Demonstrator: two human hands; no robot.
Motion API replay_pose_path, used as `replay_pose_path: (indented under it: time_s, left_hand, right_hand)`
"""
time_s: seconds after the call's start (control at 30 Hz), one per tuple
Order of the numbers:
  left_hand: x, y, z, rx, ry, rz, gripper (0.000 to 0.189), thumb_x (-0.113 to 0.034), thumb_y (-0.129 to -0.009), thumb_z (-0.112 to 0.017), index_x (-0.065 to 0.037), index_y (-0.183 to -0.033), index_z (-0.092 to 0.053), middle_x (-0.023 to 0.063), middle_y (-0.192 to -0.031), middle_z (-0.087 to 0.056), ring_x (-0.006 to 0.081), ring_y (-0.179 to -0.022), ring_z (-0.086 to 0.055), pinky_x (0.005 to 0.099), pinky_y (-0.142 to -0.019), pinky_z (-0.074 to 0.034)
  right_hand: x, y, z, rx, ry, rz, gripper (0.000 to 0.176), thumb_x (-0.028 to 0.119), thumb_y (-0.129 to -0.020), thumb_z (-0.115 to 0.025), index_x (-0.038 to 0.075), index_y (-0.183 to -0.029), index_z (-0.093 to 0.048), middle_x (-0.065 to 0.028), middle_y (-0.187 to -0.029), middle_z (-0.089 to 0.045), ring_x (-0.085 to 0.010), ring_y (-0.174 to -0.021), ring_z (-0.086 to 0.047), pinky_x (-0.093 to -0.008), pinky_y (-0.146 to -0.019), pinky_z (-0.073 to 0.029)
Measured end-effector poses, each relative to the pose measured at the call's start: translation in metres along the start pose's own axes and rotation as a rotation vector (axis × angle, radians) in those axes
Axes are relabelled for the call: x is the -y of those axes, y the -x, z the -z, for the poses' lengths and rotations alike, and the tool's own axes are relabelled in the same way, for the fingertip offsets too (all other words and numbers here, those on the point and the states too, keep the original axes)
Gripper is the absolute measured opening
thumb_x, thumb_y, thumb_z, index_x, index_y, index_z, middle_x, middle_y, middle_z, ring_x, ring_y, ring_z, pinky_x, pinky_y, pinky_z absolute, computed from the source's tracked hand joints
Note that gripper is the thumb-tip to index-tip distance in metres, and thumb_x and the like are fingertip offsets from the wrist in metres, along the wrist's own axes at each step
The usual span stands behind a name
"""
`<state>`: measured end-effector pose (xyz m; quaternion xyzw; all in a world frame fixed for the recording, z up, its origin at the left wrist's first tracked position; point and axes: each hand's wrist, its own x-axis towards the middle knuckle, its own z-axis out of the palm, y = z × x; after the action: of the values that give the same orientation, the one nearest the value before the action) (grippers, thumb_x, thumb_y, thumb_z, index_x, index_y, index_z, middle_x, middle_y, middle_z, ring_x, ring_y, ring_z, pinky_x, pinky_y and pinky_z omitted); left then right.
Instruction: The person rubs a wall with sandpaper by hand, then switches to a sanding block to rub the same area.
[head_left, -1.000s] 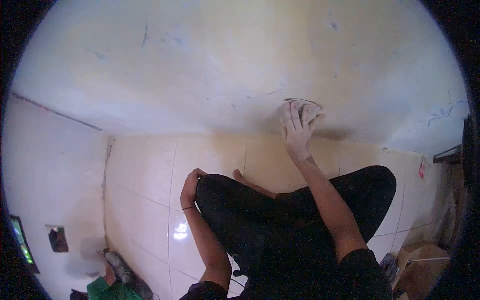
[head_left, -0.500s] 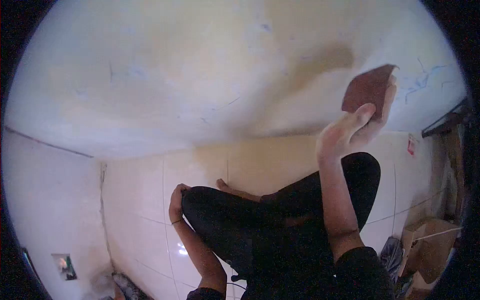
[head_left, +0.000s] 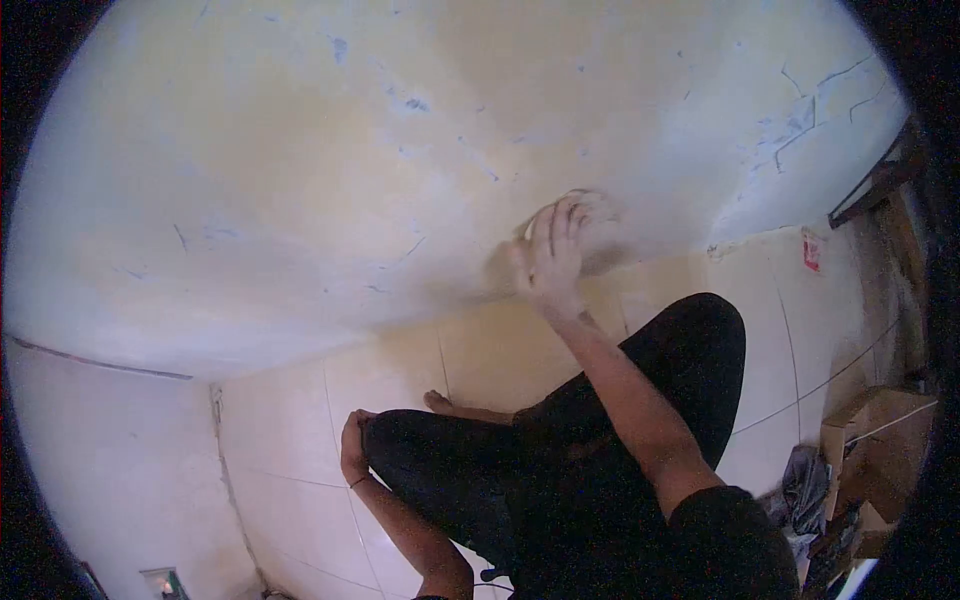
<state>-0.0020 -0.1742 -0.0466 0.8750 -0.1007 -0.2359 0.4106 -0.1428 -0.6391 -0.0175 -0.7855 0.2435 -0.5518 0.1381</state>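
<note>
My right hand (head_left: 552, 250) lies flat against the pale wall (head_left: 330, 190), just above where it meets the floor. Its fingers are somewhat smeared by motion. The reddish-brown sandpaper it was holding half a second ago is hidden beneath the palm. Low on the left, my left hand (head_left: 354, 445) rests loosely over my bent knee (head_left: 395, 440), holding no object; its fingertips are partly out of sight. Blue-grey patches and thin cracks mark the wall around and above my right hand.
I sit on a floor of light tiles (head_left: 290, 430), with a bare foot (head_left: 436, 402) near the wall's base. At the right stand a cardboard box (head_left: 880, 450) and a dark plastic bag (head_left: 803, 490). A red-and-white label (head_left: 811, 250) lies near the right corner.
My right hand has moved left from the raised position where the sandpaper showed, and now presses on the wall with its back toward me. My left hand stays on the knee. The view has shifted slightly.
</note>
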Motion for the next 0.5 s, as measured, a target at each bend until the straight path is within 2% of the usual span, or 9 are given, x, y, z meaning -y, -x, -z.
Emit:
replay_pose_path:
  time_s: [0.07,0.17,0.2,0.27,0.33,0.43,0.5]
  left_hand:
    - [-0.001,-0.003,-0.001,0.071,-0.09,-0.056,0.028,-0.02,-0.091,-0.043,0.001,-0.088,-0.061,0.0086,-0.083,-0.062,0.0163,-0.078,-0.055,0.0298,-0.075,-0.046]
    - [-0.017,0.009,-0.002,0.05,0.064,-0.024,0.032,-0.022,-0.093,-0.04,0.001,-0.087,-0.061,0.0088,-0.083,-0.062,0.0168,-0.078,-0.055,0.0304,-0.075,-0.045]
    - [-0.025,0.015,-0.006,0.024,0.17,0.007,0.033,-0.023,-0.093,-0.039,0.001,-0.087,-0.061,0.0088,-0.083,-0.062,0.0168,-0.078,-0.055,0.0306,-0.075,-0.045]
    - [0.007,-0.002,0.003,0.043,0.177,0.097,0.034,-0.022,-0.094,-0.038,0.001,-0.087,-0.061,0.0085,-0.082,-0.062,0.0168,-0.078,-0.055,0.0306,-0.075,-0.045]
    - [0.005,-0.01,0.001,0.039,0.132,0.107,0.033,-0.022,-0.093,-0.038,0.001,-0.086,-0.061,0.0084,-0.081,-0.062,0.017,-0.078,-0.055,0.0305,-0.075,-0.045]
    - [-0.024,0.006,-0.004,0.008,0.024,0.037,0.03,-0.02,-0.092,-0.04,0.001,-0.085,-0.061,0.0082,-0.081,-0.061,0.0168,-0.078,-0.055,0.0302,-0.076,-0.045]
    - [-0.017,0.013,-0.004,-0.007,0.03,0.005,0.028,-0.019,-0.091,-0.041,0.0,-0.085,-0.061,0.0079,-0.081,-0.061,0.0161,-0.078,-0.054,0.0303,-0.076,-0.045]
  right_hand:
    - [0.02,-0.011,0.006,0.038,-0.063,-0.033,0.064,0.021,-0.09,-0.053,-0.009,-0.14,-0.026,-0.0337,-0.148,-0.017,-0.0534,-0.136,-0.016,-0.061,-0.109,-0.015]
    - [0.04,-0.078,0.041,0.021,-0.08,0.028,0.068,0.026,-0.089,-0.054,-0.009,-0.14,-0.027,-0.0339,-0.148,-0.018,-0.0545,-0.135,-0.017,-0.063,-0.108,-0.015]
    - [0.041,-0.078,0.038,0.017,-0.092,0.03,0.067,0.027,-0.089,-0.054,-0.009,-0.139,-0.03,-0.0329,-0.147,-0.021,-0.0539,-0.133,-0.02,-0.064,-0.107,-0.016]
    - [0.039,-0.083,0.037,-0.013,-0.109,0.059,0.065,0.03,-0.088,-0.054,-0.008,-0.137,-0.035,-0.031,-0.146,-0.027,-0.0527,-0.13,-0.028,-0.0659,-0.105,-0.018]
    - [0.018,-0.022,0.005,0.135,0.06,0.121,0.063,0.03,-0.089,-0.053,-0.008,-0.136,-0.036,-0.0305,-0.145,-0.028,-0.0512,-0.129,-0.031,-0.065,-0.104,-0.02]
    - [0.019,0.022,-0.007,0.274,-0.071,0.063,0.063,0.025,-0.089,-0.051,-0.008,-0.138,-0.031,-0.0342,-0.145,-0.022,-0.056,-0.13,-0.024,-0.0635,-0.106,-0.018]
    - [0.039,-0.035,0.008,0.169,-0.13,0.097,0.064,0.025,-0.088,-0.053,-0.008,-0.138,-0.032,-0.0342,-0.145,-0.023,-0.0554,-0.13,-0.025,-0.0632,-0.106,-0.019]
